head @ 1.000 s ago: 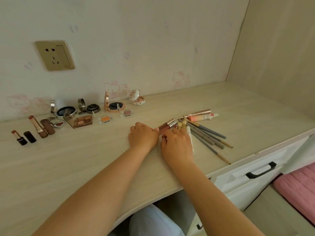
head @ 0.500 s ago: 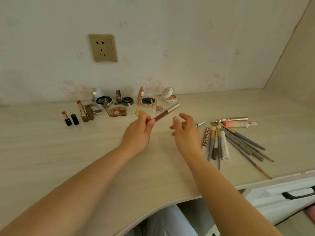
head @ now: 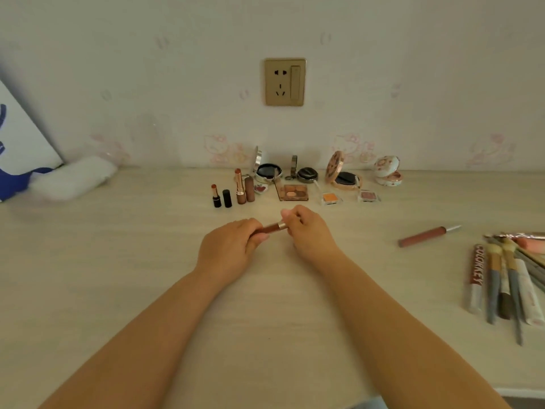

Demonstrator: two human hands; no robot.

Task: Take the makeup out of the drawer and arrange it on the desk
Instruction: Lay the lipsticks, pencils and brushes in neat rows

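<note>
Brown lip gloss tube (head: 272, 227), mostly hidden, gripped by left hand (head: 233, 249) and right hand (head: 309, 231).

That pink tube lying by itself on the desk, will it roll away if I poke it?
Probably, a little. The pink tube looks round and smooth and lies flat on the bare desk, touching nothing that would stop it. It looks slim and stiff, so likely light and easy to lift, though maybe slippery.

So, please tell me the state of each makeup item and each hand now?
Lip gloss: held by both hands, off the desk.
Left hand: shut on tube.
Right hand: shut on cap end.
Lipsticks: upright, uncapped.
Compacts: open.
Pink gloss: lying flat.
Brushes: lying grouped.
</note>
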